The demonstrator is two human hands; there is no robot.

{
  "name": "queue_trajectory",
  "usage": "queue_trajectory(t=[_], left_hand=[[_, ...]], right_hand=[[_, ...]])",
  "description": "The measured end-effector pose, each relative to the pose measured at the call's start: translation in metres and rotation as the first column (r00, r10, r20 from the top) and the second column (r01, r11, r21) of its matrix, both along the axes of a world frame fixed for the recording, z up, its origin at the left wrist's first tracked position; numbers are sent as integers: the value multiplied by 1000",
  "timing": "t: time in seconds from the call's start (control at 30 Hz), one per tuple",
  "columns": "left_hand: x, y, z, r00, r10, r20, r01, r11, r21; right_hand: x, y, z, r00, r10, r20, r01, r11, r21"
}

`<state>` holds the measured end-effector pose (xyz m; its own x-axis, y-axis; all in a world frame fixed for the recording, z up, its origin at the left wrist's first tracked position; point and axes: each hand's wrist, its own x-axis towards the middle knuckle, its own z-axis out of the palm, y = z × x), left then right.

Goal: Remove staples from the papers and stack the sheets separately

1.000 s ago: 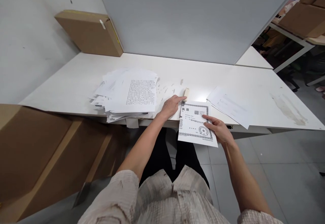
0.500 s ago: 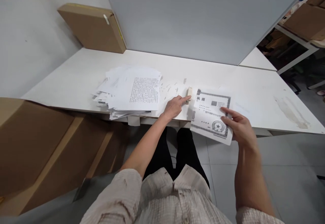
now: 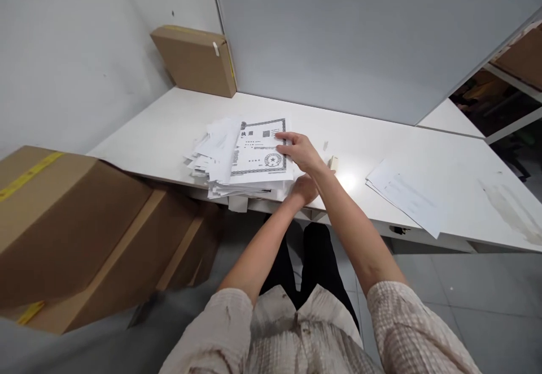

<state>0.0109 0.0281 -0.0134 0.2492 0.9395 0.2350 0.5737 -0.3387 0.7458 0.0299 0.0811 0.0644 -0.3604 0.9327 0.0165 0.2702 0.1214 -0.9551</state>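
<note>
My right hand point(image 3: 298, 151) pinches the right side of a printed certificate sheet point(image 3: 254, 162) between thumb and fingers. This sheet, with its dark ornate border and round star seal, lies over the right part of a messy paper stack point(image 3: 220, 137). My left hand point(image 3: 304, 190) is low at the table's front edge, just right of the stack. My right wrist crosses over it and hides most of its fingers. Close by, a small cream-coloured stapler point(image 3: 334, 164) shows partly beyond my right forearm; whether my left fingers grip it is hidden.
A few loose sheets point(image 3: 404, 196) lie to the right, one corner over the front edge of the white table point(image 3: 457, 193). A flat cardboard box point(image 3: 195, 63) leans at the back left. Large cartons point(image 3: 55, 221) stand at the lower left. A grey panel point(image 3: 339, 40) rises behind the table.
My right hand has carried the certificate leftward from beside the stapler onto the paper stack. My right forearm now crosses over my left hand. The view has shifted slightly, uncovering more of the loose sheets.
</note>
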Motion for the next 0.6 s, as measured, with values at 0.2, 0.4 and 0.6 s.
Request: queue_trajectory(t=[0.2, 0.4, 0.6], left_hand=[[-2, 2, -5, 985, -74, -153, 81, 996, 39], [1, 7, -13, 980, -85, -182, 109, 986, 129], [1, 8, -15, 986, -50, -159, 72, 987, 141]], right_hand=[[31, -23, 12, 929, -120, 350, 9, 953, 304], [186, -55, -15, 603, -484, 634, 312, 875, 371], [290, -75, -54, 335, -386, 859, 314, 906, 285]])
